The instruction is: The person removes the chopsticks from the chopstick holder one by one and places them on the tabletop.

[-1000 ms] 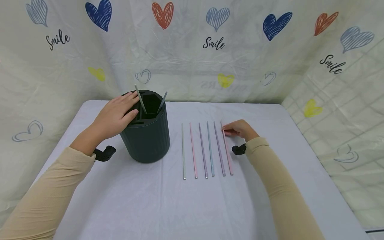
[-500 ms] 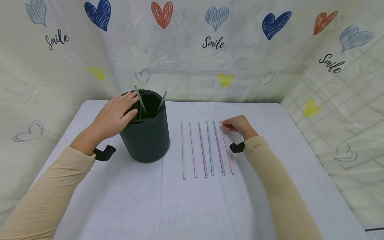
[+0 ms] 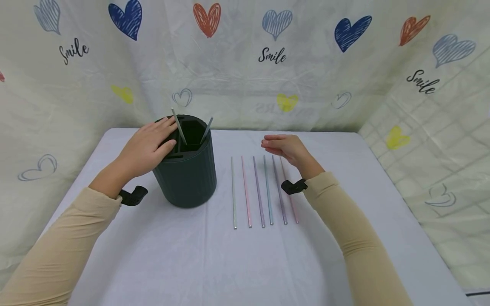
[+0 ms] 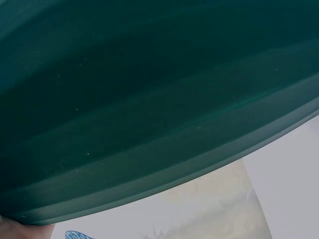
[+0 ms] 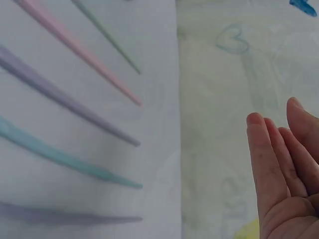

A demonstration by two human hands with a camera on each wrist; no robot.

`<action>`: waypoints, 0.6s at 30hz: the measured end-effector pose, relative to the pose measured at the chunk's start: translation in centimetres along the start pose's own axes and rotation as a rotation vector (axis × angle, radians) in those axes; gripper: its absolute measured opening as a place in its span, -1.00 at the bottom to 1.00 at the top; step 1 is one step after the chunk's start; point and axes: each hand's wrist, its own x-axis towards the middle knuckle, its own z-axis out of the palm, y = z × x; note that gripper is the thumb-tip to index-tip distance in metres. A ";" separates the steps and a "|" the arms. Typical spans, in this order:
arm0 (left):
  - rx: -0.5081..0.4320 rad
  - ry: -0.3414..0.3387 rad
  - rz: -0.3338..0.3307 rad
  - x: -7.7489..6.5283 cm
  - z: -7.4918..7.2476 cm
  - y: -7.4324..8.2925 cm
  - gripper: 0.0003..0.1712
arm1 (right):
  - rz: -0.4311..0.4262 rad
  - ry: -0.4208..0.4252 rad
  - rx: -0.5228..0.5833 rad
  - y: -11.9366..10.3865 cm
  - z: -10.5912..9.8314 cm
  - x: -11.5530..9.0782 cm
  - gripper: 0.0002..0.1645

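Note:
A dark green round ribbed holder (image 3: pixel 187 182), divided inside, stands left of the middle in the head view; its wall (image 4: pixel 149 99) fills most of the left wrist view. My left hand (image 3: pixel 149 146) rests over its top left with fingers extended. Two thin sticks lean inside: a pale one (image 3: pixel 179 126) and a blue-grey one (image 3: pixel 206 130). To the right, several thin pastel sticks lie side by side, from a green stick (image 3: pixel 234 193) to a pink stick (image 3: pixel 294 210). My right hand (image 3: pixel 289 148) hovers past their far ends, fingers straight, holding nothing.
A white cloth covers the table (image 3: pixel 183 255). Behind and at the sides hangs a pale curtain (image 3: pixel 237 63) printed with hearts and the word Smile. Each wrist wears a black camera mount, such as the right mount (image 3: pixel 294 187).
My right hand has left the far end of the rightmost pink stick, moving up and left as its fingers straightened. That stick now slants slightly more. My left hand has stayed on the holder.

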 end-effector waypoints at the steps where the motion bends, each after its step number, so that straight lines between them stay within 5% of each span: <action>1: 0.000 0.000 0.000 0.0 0.0 0.0 -0.35 | -0.019 -0.013 -0.002 -0.2 0.6 -0.2 -0.38; 18: -0.001 -0.004 0.002 0.0 -0.1 0.1 -0.34 | -0.302 -0.193 -0.101 -4.1 9.9 -5.0 -0.47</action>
